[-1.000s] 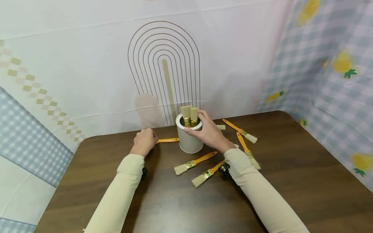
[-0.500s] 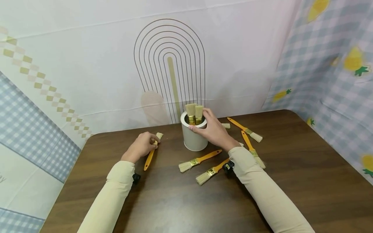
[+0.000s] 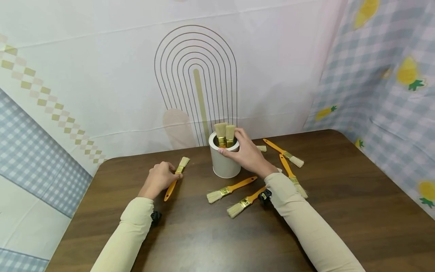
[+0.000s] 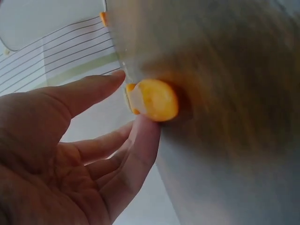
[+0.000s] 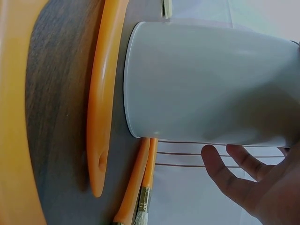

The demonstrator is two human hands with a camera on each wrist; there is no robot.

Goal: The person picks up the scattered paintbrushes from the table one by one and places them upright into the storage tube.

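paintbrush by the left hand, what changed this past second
The paintbrush has swung round: its handle pointed toward the can and now points back toward the person. The left hand is slightly farther from the can; whether it still grips the paintbrush is unclear. The right hand stays on the can.

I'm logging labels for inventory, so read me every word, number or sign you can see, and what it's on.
None readable.
Paintbrush ferrules: dark marks, too small to read.
Can: no lettering on the sides shown.
Wall cloth: patterns, no legible words.
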